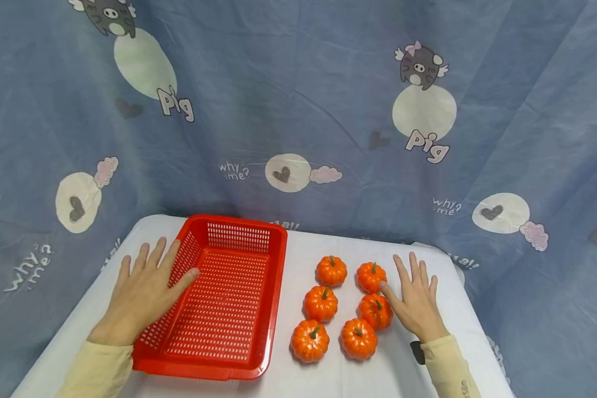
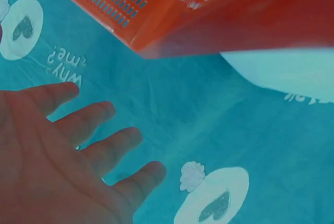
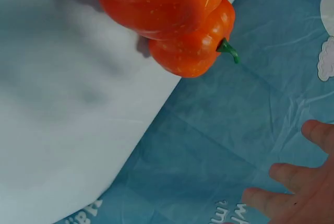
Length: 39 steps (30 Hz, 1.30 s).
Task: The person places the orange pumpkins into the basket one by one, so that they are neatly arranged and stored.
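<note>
My left hand [image 1: 142,296] is spread with straight fingers over the left side of a red plastic basket [image 1: 273,309], holding nothing. In the left wrist view the palm and fingers [image 2: 125,143] show apart from the basket's corner. To the right of the basket, several small orange pumpkins with green stems, among them a front-left pumpkin [image 1: 310,341] and a back-right pumpkin [image 1: 371,277], lie in two columns. Beside the right column my right hand [image 1: 418,301] is spread and holds nothing; its thumb tip appears close to the back-right pumpkin, and I cannot tell whether they touch.
A white cloth [image 1: 403,370] covers the table under the basket and pumpkins. Behind and around it hangs a blue curtain [image 1: 328,110] with pig and heart prints. The basket has slotted walls and a raised rim.
</note>
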Available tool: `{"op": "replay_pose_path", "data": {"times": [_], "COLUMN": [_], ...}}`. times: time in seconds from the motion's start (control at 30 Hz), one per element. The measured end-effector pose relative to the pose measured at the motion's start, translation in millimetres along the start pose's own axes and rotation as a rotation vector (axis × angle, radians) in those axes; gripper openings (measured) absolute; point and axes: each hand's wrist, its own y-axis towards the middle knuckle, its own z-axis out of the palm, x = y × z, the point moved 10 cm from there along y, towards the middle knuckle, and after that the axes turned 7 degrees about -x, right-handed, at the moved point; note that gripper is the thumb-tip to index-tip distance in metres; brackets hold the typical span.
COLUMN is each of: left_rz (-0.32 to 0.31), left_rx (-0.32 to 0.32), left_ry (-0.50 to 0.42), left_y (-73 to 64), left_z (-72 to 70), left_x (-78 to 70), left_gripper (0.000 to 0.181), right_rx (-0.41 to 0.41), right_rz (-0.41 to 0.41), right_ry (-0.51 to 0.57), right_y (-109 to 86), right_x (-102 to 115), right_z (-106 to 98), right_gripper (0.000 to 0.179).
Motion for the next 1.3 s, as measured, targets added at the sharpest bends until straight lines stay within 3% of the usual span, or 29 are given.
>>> {"op": "replay_pose_path", "data": {"times": [0.17,0.4,0.63,0.93,1.1,1.3], "left_rz": [-0.006,-0.027,-0.063,-0.066,-0.106,-0.085], "left_rx": [0.021,0.061,0.156,0.182,0.262,0.276], "left_ry": [-0.011,-0.033,-0.046,-0.069,-0.083,-0.080], "left_y": [-9.0,-35.1,-56.4,-72.5,-83.1,-93.5], "left_z": [-2.5,-2.4,8.8,14.6,21.9,25.2], "left_x": [3.0,15.2,31.2,42.8,53.0,54.3], "left_gripper": [0.092,0.099,0.120,0.128,0.135,0.138], "right_rx": [0.000,0.012,-0.015,-0.055,-0.032,0.010], "right_rz": [0.003,0.025,0.048,-0.050,-0.052,-0.056], "right_ry": [-0.003,0.035,0.114,0.152,0.161,0.142], "right_y": [-0.7,-4.6,-13.7,-20.5,-28.0,-42.7], "right_x": [-2.1,-6.9,-11.0,5.1,12.2,21.8], "right_z": [-0.2,-0.1,-10.7,-18.3,-16.3,-12.1], "right_gripper": [0.077,0.083,0.098,0.095,0.098,0.099]}}
